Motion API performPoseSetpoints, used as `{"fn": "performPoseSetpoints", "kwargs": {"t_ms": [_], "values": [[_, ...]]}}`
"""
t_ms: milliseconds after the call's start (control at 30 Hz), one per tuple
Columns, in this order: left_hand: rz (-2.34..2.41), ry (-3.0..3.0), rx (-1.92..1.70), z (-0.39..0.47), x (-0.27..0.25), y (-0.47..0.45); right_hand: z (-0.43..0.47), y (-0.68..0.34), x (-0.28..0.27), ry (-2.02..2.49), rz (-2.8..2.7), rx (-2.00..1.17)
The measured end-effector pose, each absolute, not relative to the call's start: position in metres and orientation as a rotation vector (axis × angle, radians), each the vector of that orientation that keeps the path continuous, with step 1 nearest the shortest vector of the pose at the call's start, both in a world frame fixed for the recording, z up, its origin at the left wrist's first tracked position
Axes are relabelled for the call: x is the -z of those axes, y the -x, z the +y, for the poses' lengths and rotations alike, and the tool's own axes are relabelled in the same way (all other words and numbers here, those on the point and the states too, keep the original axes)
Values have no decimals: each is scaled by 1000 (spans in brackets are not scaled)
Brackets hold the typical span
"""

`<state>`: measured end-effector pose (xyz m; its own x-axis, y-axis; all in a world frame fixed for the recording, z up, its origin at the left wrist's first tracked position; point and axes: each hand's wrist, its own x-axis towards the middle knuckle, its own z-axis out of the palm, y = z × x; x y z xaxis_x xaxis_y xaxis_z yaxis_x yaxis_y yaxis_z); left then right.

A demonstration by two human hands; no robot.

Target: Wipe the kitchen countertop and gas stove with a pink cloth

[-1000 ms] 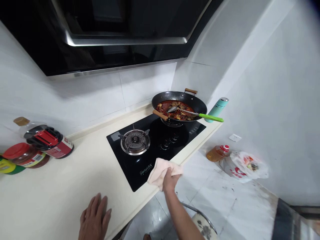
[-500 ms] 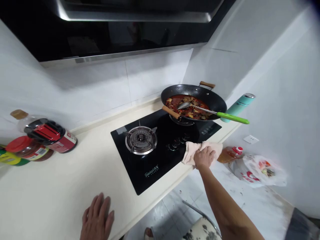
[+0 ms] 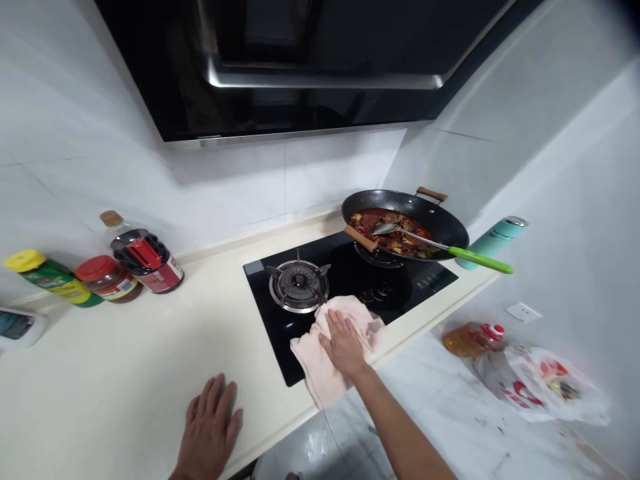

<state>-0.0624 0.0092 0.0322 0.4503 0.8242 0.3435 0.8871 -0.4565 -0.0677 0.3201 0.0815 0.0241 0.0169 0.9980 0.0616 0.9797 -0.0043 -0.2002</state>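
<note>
My right hand (image 3: 343, 343) holds a pale pink cloth (image 3: 320, 373) pressed against the front of the black glass gas hob (image 3: 280, 357). Its fingers stretch over the top of the cloth, and one end of the cloth hangs past the counter's front edge. To the left, my left hand (image 3: 210, 423) rests flat on the cream countertop (image 3: 150, 347), fingers out and holding nothing. Just behind the cloth is the bare left burner (image 3: 300, 283). On the right burner stands a black wok (image 3: 450, 230) of reddish food, a spatula-like utensil with a green handle (image 3: 480, 259) lying across it.
A soy-sauce-like dark bottle (image 3: 153, 260), a red-lidded jar (image 3: 107, 277) and a green bottle with a yellow cap (image 3: 55, 277) stand at left. A turquoise flask (image 3: 495, 241) is beyond the wok. An oil jug (image 3: 470, 339) and a plastic bag (image 3: 540, 383) sit lower right. A range hood (image 3: 320, 113) overhangs.
My right hand has slid the cloth leftward, from the hob's front right to its front left, and its fingers are straighter. My left hand stays on the counter. The view has shifted left.
</note>
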Motion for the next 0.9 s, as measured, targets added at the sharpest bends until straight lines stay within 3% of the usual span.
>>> {"fn": "performPoseSetpoints", "kwargs": {"t_ms": [200,467,667,900], "values": [[-1533,2457,401,5,-37,60,128,-335,-46,2365,-1950,-122],[-1560,2454,444,2,-35,58,68,-235,-32,2476,-1955,-53],[-1625,2408,522,0,-30,60,60,-136,-37,2041,-2283,-328],[-1693,2337,517,-3,-26,60,132,-110,-65,1468,-2551,-701]]}}
